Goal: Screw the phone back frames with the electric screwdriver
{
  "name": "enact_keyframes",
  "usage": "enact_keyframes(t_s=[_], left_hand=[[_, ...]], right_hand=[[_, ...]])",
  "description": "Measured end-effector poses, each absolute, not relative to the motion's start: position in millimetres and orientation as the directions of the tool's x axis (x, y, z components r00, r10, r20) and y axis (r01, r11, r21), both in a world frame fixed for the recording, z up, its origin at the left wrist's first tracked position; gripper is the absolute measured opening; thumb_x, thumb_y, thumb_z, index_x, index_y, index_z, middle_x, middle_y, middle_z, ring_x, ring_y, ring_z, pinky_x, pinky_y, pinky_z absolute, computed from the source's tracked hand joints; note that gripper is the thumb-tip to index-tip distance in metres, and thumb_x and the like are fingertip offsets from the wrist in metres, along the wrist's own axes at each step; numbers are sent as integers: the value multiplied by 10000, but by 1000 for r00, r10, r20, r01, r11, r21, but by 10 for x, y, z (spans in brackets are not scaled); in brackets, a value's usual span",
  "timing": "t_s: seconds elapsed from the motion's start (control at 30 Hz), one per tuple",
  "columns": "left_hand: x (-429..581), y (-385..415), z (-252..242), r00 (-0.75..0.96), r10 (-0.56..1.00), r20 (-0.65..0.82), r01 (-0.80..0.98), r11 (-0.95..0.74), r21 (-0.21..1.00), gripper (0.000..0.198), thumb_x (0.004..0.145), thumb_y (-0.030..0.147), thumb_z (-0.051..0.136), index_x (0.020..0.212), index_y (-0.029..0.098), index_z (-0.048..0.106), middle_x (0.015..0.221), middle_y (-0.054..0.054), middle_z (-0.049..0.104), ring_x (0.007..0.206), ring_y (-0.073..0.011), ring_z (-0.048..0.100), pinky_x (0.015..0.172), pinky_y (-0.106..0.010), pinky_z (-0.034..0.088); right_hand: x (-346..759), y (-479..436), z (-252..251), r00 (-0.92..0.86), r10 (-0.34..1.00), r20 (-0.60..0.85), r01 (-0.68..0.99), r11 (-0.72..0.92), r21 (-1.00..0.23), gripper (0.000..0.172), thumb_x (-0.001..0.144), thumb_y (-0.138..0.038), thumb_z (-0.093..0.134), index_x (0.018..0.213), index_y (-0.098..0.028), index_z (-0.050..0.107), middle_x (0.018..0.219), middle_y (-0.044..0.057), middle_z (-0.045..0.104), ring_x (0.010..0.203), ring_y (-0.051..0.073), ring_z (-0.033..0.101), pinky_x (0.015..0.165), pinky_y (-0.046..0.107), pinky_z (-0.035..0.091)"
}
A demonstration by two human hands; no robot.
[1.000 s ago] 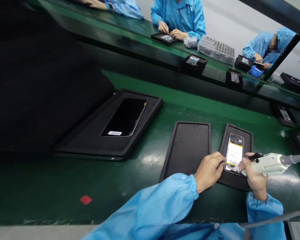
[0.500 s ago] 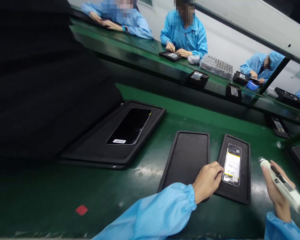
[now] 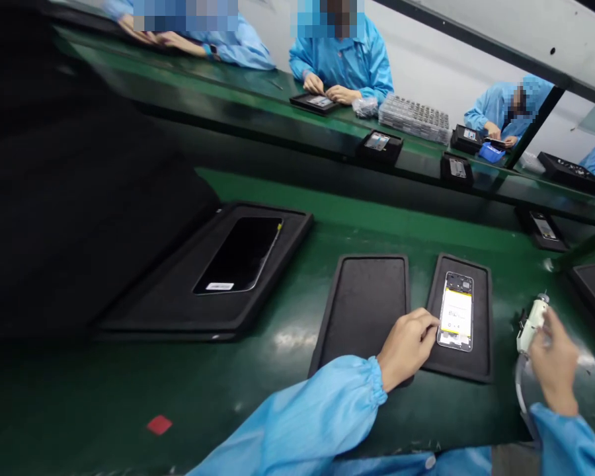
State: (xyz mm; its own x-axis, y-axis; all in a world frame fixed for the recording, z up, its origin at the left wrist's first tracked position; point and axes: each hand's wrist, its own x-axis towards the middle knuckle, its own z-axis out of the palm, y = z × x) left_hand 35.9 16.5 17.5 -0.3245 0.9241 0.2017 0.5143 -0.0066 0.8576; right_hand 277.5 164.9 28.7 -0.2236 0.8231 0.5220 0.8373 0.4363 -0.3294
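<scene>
An opened phone (image 3: 456,314), its white battery label and inner parts facing up, lies in a black tray (image 3: 483,363). My left hand (image 3: 410,344) is at the phone's left edge, its fingers bent and drawn together with the tips against the frame. To the right, a pale electric screwdriver (image 3: 532,327) rests on the bench with its cord trailing toward me. My right hand (image 3: 555,363) is just right of the screwdriver, with thumb and fingers apart and nothing in its grip. Whether a fingertip still touches the screwdriver is hard to tell.
Left of the phone is a second black tray (image 3: 371,304). A larger tray (image 3: 168,317) bears a dark-screened phone (image 3: 242,254), partly behind black cloth (image 3: 79,198). A red marker (image 3: 159,424) is on the green bench. Co-workers sit across a raised shelf (image 3: 277,139).
My right hand has put the screwdriver down on the bench and loosened from it. My left hand stays at the phone's edge. The whole view has shifted slightly.
</scene>
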Motion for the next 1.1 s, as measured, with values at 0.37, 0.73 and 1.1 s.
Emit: enact_keyframes(t_s=[0.37,0.73,1.1], left_hand=[[193,181,124,-548,829,115,253,33,967,221,808,270,518,892,137,673,713,-49,643,624,-150,613,495,-208,462],[201,174,155,-530,843,93,256,54,965,225,801,247,527,914,133,686,744,-63,668,648,-153,626,508,-210,475],[208,165,144,-538,837,99,265,57,962,215,807,253,520,895,142,682,736,-57,668,651,-155,631,486,-203,451]], right_hand=[[1519,729,126,-528,816,234,816,564,-125,485,897,-355,435,1208,-1,554,1316,261,483,1235,385,403,944,467,406],[1986,1321,407,-471,865,172,730,491,-476,478,897,-380,383,1217,-63,541,1027,176,672,916,287,642,791,397,493],[1538,976,376,-525,841,130,827,540,-156,521,902,-468,464,1152,-32,602,1242,231,542,1073,366,513,836,437,462]])
